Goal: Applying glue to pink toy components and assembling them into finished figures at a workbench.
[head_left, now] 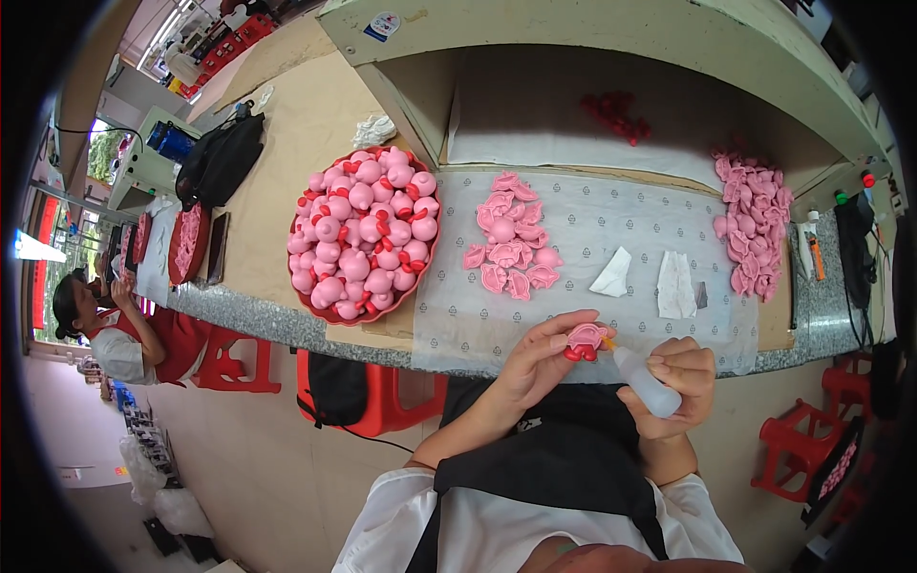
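Grey-edged workbench fills upper frame. Left hand (537, 355) pinches pink toy piece (585, 338) at centre; right hand (680, 377) grips squeeze bottle (646, 382), its long axis tilted up-left, tip touching the piece.

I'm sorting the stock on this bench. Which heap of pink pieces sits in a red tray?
The left heap of round pink pieces, in the red tray. The middle heap and right heap lie loose on the sheet.
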A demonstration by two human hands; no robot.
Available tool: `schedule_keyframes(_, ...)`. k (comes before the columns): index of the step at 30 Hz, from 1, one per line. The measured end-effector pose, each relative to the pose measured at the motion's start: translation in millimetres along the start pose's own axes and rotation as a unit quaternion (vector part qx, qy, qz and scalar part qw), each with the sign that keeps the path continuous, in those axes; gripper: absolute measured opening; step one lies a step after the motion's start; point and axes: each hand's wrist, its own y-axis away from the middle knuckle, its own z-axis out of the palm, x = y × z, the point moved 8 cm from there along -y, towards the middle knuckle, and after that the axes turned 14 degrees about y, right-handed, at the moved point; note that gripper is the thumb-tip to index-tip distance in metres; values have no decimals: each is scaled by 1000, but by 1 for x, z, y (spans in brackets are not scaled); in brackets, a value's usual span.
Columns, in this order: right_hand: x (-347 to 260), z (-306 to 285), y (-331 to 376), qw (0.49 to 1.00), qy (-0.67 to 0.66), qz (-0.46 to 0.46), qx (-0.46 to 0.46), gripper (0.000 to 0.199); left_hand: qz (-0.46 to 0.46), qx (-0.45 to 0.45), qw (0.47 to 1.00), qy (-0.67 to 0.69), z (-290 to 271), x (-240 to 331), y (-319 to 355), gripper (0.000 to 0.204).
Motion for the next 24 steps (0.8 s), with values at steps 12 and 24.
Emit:
schedule_keyframes(12, -3, 2, -2, 1000, 1, -16, 1, 38, 2, 4, 1000, 0, 0, 1, 2, 43)
schedule_keyframes(24, -3, 5, -4, 1000, -7, -21, 5, 38, 13, 4, 1000, 3, 1, 4, 3, 43)
